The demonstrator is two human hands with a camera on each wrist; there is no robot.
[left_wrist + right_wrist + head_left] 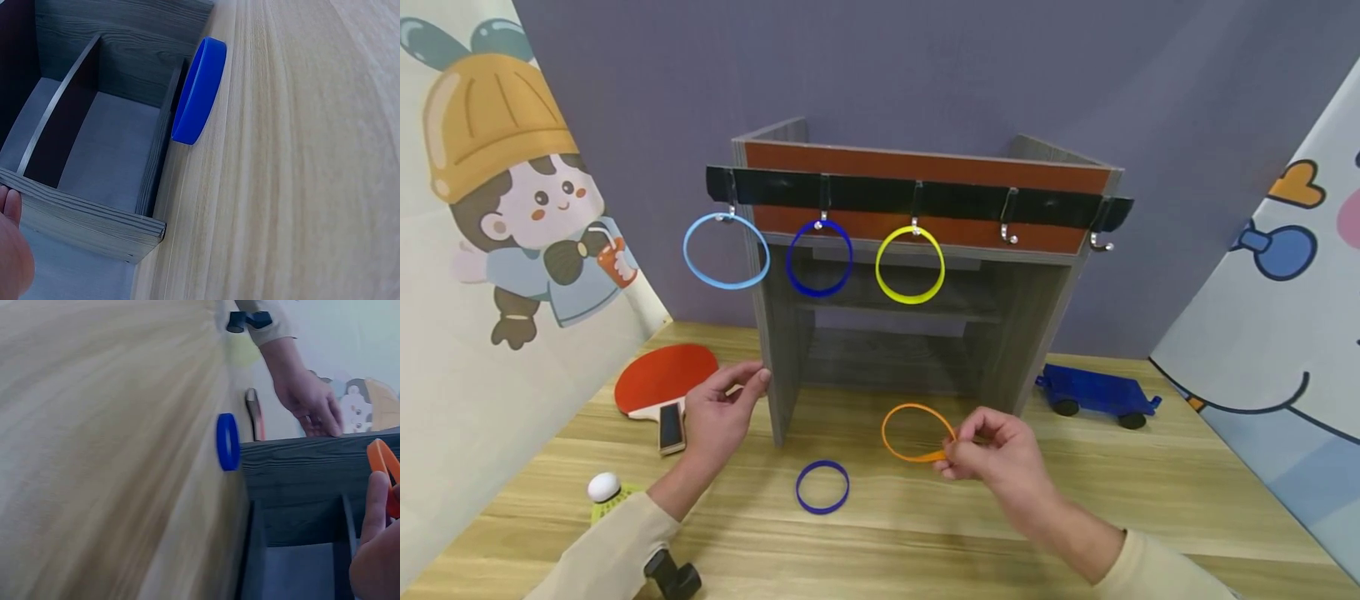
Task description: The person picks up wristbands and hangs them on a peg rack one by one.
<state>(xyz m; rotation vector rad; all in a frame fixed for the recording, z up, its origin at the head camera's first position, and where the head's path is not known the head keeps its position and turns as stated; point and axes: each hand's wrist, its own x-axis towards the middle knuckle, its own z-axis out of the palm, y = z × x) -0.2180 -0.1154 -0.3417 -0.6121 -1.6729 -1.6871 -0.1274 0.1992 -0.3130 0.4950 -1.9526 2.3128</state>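
Sleeves [613,546] of pale cream lie nearest, over both forearms. Just ahead, on the wooden table [925,546], is a loose blue ring [205,94], with a shuttlecock [604,487] off to its left by the left sleeve. Beyond that ring, the right hand [1000,458] pinches an orange ring [929,457] by its right side, between thumb and fingers, in front of the cabinet. The left hand [721,412] has loosely bent fingers, their tips resting against the cabinet's left side panel [775,358]. Left of it lies a red paddle [666,375]; on the far right stands a blue toy cart [1093,392]. Farther back rises the grey cabinet [1033,321], open-fronted, with a black strip [872,192] across its top. From the strip's hooks [1010,233] hang, left to right, a light blue ring [730,286], a dark blue ring [820,292] and a yellow ring [912,298]. Behind is a purple-grey wall [925,75].
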